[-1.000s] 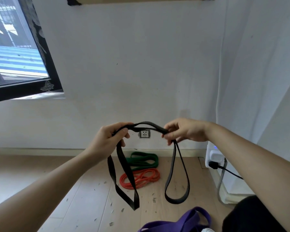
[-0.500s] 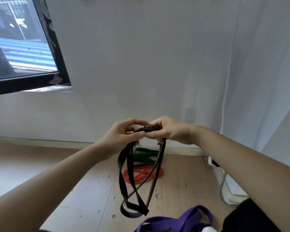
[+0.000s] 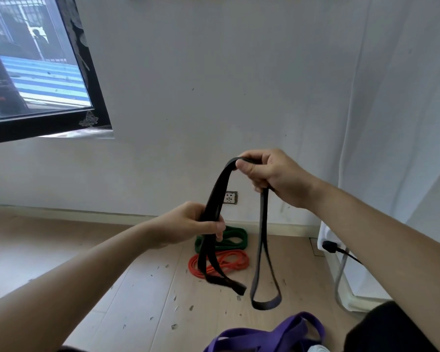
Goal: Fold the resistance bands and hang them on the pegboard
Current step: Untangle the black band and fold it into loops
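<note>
Am gripping black band [image 3: 215, 199] in both fists: right hand [image 3: 269, 176] clenching top bend, left hand [image 3: 188, 224] below-left; loops hanging vertically beneath fingers.

My room at home: pale wood floor [image 3: 61, 245], wall socket [image 3: 230, 197], dark-framed window [image 3: 36, 59], white curtain [image 3: 391, 97]

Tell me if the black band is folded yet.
Partly: the black band drapes between left hand and right hand, two loops hanging apart, not gathered.
</note>
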Demonstrator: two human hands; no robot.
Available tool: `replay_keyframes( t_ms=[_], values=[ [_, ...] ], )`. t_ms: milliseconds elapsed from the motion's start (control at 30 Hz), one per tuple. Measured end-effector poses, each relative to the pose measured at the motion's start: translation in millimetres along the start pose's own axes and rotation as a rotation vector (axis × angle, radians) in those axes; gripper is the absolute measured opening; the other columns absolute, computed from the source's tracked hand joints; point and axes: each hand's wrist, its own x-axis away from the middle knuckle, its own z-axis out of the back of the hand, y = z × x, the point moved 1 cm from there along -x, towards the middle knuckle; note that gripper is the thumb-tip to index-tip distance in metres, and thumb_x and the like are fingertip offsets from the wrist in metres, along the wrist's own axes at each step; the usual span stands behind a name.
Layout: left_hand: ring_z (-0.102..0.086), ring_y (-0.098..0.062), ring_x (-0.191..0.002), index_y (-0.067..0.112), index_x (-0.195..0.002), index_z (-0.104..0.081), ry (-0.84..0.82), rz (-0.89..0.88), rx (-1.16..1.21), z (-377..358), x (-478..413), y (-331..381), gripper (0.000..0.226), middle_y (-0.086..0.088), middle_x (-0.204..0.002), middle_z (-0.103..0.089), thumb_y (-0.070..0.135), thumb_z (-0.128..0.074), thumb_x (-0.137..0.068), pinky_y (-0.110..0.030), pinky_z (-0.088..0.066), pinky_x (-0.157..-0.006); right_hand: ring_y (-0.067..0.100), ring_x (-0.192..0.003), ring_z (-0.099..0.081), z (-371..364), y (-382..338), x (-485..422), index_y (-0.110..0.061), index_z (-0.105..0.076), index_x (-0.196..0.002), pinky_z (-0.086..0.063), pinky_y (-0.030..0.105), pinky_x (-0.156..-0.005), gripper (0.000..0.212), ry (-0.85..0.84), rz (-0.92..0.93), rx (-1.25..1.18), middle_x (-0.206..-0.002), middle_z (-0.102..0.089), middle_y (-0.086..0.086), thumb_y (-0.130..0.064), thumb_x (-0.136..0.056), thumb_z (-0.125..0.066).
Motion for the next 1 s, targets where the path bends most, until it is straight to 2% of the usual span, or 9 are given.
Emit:
replay_keyframes(
  t_ms=[100,267,400,500,600,667,767,867,1000],
  values=[
    [-0.07,-0.032,-0.1,0.01,-0.1,-0.071,0.056,-0.007,0.089,2,0,0,0.027,-0.011,-0.094,-0.073,0.036,-0.065,-0.095,-0.043,-0.053,-0.099,0.014,-0.056,-0.032,16,5,1,-0.004,-0.07,-0.104,-0.03,0.031,-0.061,0.019,0.051,-0.046,-0.108,-0.062,-0.037,-0.002,-0.018,-0.1,-0.058],
    [-0.064,-0.023,-0.078,0.012,-0.121,-0.067,0.198,-0.055,0.147,4,-2,4,0.036,-0.003,-0.077,-0.062,0.036,-0.055,-0.097,-0.032,-0.053,-0.081,0.016,-0.057,-0.038,40,28,3,-0.006,-0.072,-0.102,-0.034,0.034,-0.066,0.021,0.08,-0.161,-0.163,-0.063,-0.04,0.002,-0.021,-0.099,-0.058],
    [-0.057,-0.02,-0.067,0.01,-0.109,-0.07,0.347,-0.054,0.126,6,-3,0,0.024,0.0,-0.072,-0.061,0.027,-0.054,-0.103,-0.033,-0.044,-0.073,0.016,-0.056,-0.041,50,37,8,0.001,-0.069,-0.104,-0.035,0.033,-0.067,0.021,0.037,-0.247,-0.036,-0.061,-0.042,0.003,-0.017,-0.099,-0.059],
    [-0.054,-0.018,-0.061,0.016,-0.096,-0.074,0.415,-0.053,0.09,7,-3,-1,0.02,0.003,-0.075,-0.067,0.023,-0.057,-0.103,-0.031,-0.039,-0.065,0.016,-0.056,-0.041,51,40,10,-0.001,-0.068,-0.101,-0.038,0.033,-0.067,0.018,-0.011,-0.3,0.034,-0.061,-0.043,0.003,-0.016,-0.099,-0.059],
    [-0.054,-0.018,-0.059,0.023,-0.111,-0.074,0.454,-0.077,0.068,10,-3,0,0.02,-0.003,-0.089,-0.074,0.018,-0.057,-0.102,-0.028,-0.043,-0.061,0.016,-0.056,-0.04,52,41,10,-0.003,-0.068,-0.099,-0.037,0.033,-0.067,0.015,-0.028,-0.314,0.039,-0.06,-0.042,0.002,-0.016,-0.098,-0.061],
    [-0.054,-0.016,-0.057,0.023,-0.113,-0.073,0.468,-0.096,0.049,11,-3,1,0.022,-0.005,-0.092,-0.075,0.015,-0.055,-0.103,-0.026,-0.044,-0.057,0.016,-0.056,-0.039,51,39,9,-0.003,-0.068,-0.1,-0.037,0.032,-0.067,0.015,-0.026,-0.303,0.028,-0.06,-0.041,0.002,-0.016,-0.098,-0.061],
    [-0.05,-0.012,-0.057,0.022,-0.117,-0.069,0.46,-0.104,0.05,12,-5,0,0.024,-0.002,-0.085,-0.071,0.013,-0.05,-0.105,-0.021,-0.04,-0.054,0.016,-0.056,-0.039,49,36,7,-0.002,-0.068,-0.101,-0.037,0.031,-0.065,0.018,-0.015,-0.281,0.02,-0.06,-0.04,0.002,-0.017,-0.099,-0.06],
    [-0.04,-0.013,-0.058,0.022,-0.123,-0.067,0.459,-0.124,0.077,12,-6,0,0.029,0.003,-0.076,-0.059,0.012,-0.046,-0.107,-0.022,-0.032,-0.053,0.016,-0.055,-0.038,48,39,6,-0.002,-0.069,-0.101,-0.036,0.032,-0.065,0.019,0.011,-0.278,0.019,-0.058,-0.041,0.001,-0.019,-0.099,-0.06],
    [-0.036,-0.011,-0.058,0.021,-0.128,-0.067,0.452,-0.159,0.181,10,-5,7,0.033,-0.002,-0.076,-0.049,0.012,-0.043,-0.107,-0.022,-0.027,-0.052,0.015,-0.056,-0.039,49,43,6,-0.002,-0.07,-0.101,-0.036,0.033,-0.065,0.022,0.023,-0.302,0.019,-0.058,-0.042,0.0,-0.021,-0.1,-0.059]
  ],
)
